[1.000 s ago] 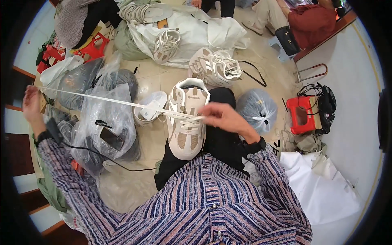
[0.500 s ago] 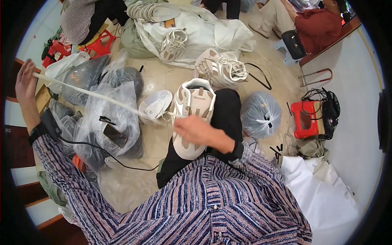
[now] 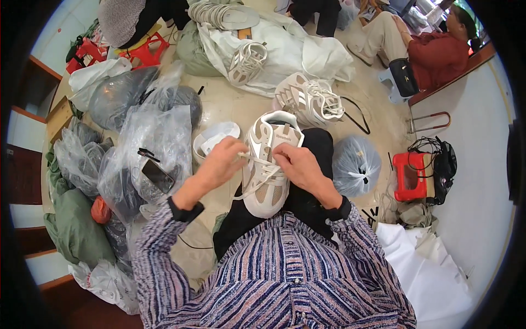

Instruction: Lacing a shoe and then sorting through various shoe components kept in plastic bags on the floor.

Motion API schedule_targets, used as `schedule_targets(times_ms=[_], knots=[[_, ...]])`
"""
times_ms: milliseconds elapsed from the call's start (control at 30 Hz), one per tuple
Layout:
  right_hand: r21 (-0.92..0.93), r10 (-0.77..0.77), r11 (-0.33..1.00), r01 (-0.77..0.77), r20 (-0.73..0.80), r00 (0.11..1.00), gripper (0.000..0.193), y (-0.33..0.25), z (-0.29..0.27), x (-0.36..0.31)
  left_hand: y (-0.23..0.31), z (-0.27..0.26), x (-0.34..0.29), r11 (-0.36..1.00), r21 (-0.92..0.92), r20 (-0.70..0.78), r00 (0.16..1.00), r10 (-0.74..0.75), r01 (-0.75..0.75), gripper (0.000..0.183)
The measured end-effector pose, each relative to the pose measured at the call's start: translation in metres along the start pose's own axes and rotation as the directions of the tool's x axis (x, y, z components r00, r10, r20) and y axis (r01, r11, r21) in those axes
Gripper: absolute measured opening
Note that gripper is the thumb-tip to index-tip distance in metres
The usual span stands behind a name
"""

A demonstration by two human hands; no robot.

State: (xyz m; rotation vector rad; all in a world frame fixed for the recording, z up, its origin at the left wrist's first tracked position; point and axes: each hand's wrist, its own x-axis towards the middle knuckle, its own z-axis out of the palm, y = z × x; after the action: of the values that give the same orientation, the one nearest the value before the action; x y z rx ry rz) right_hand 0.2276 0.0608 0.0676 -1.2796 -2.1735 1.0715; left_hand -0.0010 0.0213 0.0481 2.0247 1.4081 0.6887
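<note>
So over by the floor's (image 3: 219,107) left edge you had a green sack (image 3: 82,225) slumped down, then a heap of clear bags (image 3: 159,129) with a phone (image 3: 158,175) lying on top. Next along was a pale oval thing (image 3: 218,131), half behind your left hand (image 3: 219,163), so I couldn't tell what it was. That hand was pinching a white lace (image 3: 259,160) just left of the beige shoe (image 3: 266,186). The shoe sat on your thigh, toe pointing back at you. Past it, a second shoe (image 3: 247,63) stood on the near edge of a white sheet (image 3: 301,46). Your right hand (image 3: 301,167) had its fingers bent at the lacing; couldn't tell if they'd gripped anything. A third shoe (image 3: 309,98) stood beyond that, by the sheet's near edge. Then came a round bag (image 3: 356,164) and, near the floor's right edge, a red stool (image 3: 402,176).
</note>
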Motion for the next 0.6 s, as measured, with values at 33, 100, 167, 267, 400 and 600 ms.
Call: schedule_targets(times_ms=[33,100,167,267,400,600], knots=[[-0.012,-0.011,1.000,0.010,-0.016,1.000,0.018,-0.001,0.000,0.000,0.001,0.009,0.008,0.992,0.012,-0.086,0.988,0.127,-0.127,0.020],[-0.102,0.007,0.995,-0.005,0.021,1.000,0.016,-0.003,0.002,-0.004,-0.005,0.021,0.017,0.981,-0.047,-0.112,0.977,0.181,-0.187,0.022],[-0.110,-0.063,0.992,0.064,0.018,0.998,0.018,0.005,0.011,-0.005,-0.011,0.026,0.017,0.983,-0.156,0.018,0.995,0.099,-0.095,0.022],[-0.198,-0.042,0.979,0.058,0.084,0.996,0.019,0.001,0.012,-0.004,-0.007,0.023,0.020,0.984,-0.158,0.120,0.988,0.097,-0.077,0.020],[-0.179,-0.097,0.977,0.118,0.124,0.987,0.020,-0.012,0.007,0.000,0.004,0.004,0.015,0.956,0.168,0.181,0.960,0.212,-0.242,0.018],[0.056,-0.269,0.963,0.263,0.258,0.928,0.022,-0.011,0.011,0.014,0.028,-0.043,0.022,0.927,-0.053,0.338,0.866,0.367,-0.372,0.007]])
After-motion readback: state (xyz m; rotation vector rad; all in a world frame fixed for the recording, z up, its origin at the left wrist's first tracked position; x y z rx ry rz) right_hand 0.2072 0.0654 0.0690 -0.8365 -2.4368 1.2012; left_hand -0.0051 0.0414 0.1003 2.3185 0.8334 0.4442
